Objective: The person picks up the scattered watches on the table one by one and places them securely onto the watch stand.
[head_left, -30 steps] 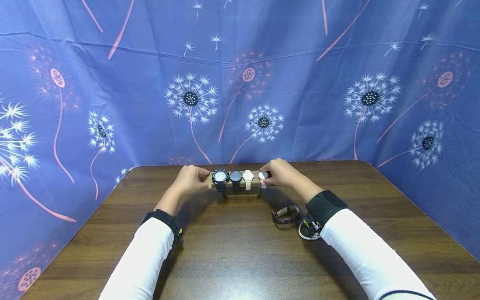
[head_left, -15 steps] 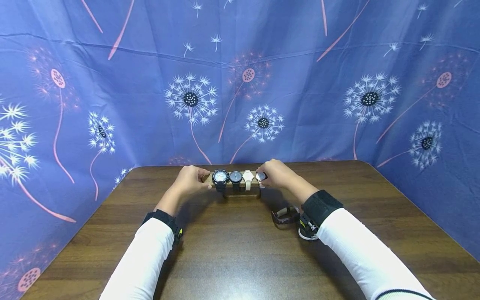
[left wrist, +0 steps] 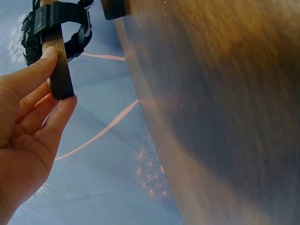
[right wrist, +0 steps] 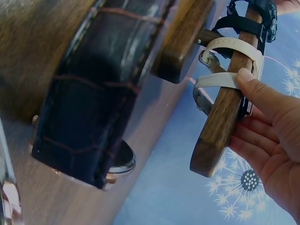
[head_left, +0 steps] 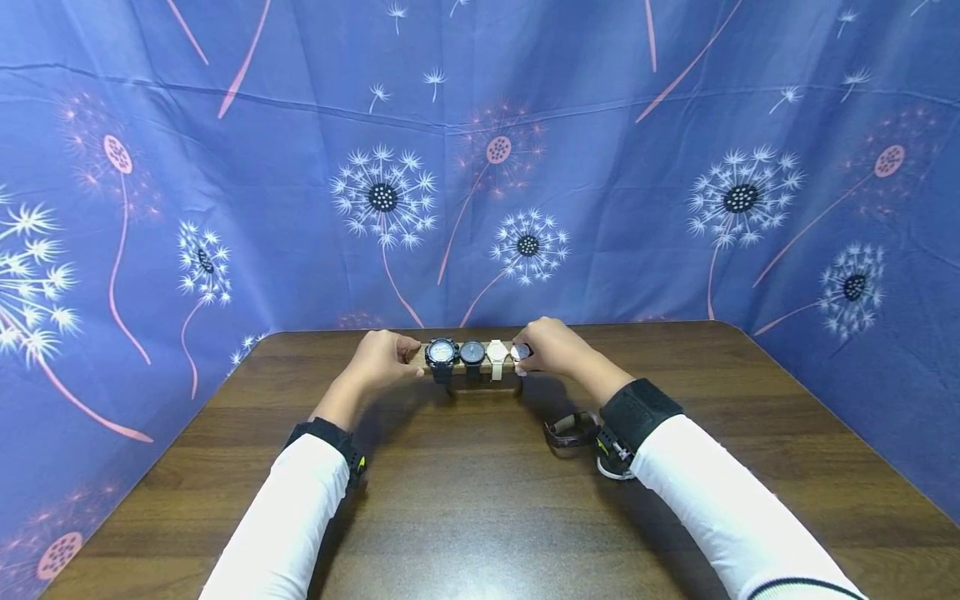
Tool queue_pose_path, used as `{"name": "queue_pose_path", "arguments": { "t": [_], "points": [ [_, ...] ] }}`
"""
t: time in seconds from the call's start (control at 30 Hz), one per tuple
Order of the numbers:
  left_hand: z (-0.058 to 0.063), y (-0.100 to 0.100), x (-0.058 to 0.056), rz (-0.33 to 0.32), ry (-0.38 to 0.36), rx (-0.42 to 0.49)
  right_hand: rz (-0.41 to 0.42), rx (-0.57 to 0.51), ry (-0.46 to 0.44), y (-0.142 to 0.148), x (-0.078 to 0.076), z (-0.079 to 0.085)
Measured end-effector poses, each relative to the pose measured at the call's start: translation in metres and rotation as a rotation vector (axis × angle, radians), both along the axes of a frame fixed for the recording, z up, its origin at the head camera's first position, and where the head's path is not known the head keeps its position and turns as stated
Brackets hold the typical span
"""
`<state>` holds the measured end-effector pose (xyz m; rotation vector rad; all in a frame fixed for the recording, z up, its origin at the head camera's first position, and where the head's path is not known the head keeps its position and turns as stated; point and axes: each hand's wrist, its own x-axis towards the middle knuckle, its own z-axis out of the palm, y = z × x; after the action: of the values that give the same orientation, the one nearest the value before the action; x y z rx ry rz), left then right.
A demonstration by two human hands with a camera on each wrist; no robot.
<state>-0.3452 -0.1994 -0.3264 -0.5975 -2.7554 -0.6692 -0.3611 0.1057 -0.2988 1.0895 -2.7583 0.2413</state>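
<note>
My left hand (head_left: 380,358) pinches the left end of a wooden watch stand's bar (left wrist: 58,77), thumb on one side and fingers at the tip. Along the bar, from the left, sit a chunky black watch (head_left: 441,352), a slimmer black watch (head_left: 472,353) and a cream watch (head_left: 497,352). Beside the cream one, a white-strapped watch (right wrist: 218,80) loops round the bar near its right end. My right hand (head_left: 558,346) grips this last watch, the thumb pressing on its strap. Its face is partly hidden by my fingers.
On the brown table (head_left: 465,500), a dark brown leather-strapped watch (head_left: 573,432) lies below my right hand. A white looped watch (head_left: 615,475) lies by the right wrist, mostly covered. A blue dandelion-patterned cloth (head_left: 465,192) hangs behind the table.
My right hand has moved slightly left, sliding the white-strapped watch along the bar closer to the cream one. The left hand stays on the bar's end.
</note>
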Motion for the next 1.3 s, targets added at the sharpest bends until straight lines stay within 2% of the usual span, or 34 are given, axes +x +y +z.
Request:
{"name": "queue_pose_path", "arguments": {
  "t": [0.27,0.53,0.73,1.13,1.3],
  "points": [
    [-0.0007,0.0000,0.0008,-0.013,0.011,-0.002,0.006,0.002,0.018,-0.0001,-0.0005,-0.0005],
    [-0.0023,0.0024,0.0018,-0.015,0.001,0.018,-0.018,0.130,0.005,0.0043,-0.0032,0.0036],
    [0.0001,0.0053,0.0009,-0.016,0.001,0.016,-0.052,0.161,0.035,0.0021,-0.0009,0.0033],
    [0.0027,0.0061,0.0044,-0.001,-0.021,0.028,-0.076,0.150,0.068,-0.0021,0.0026,0.0024],
    [0.0006,0.0062,0.0036,-0.009,-0.020,0.023,-0.051,0.131,0.024,0.0028,0.0028,0.0031]
  ]
}}
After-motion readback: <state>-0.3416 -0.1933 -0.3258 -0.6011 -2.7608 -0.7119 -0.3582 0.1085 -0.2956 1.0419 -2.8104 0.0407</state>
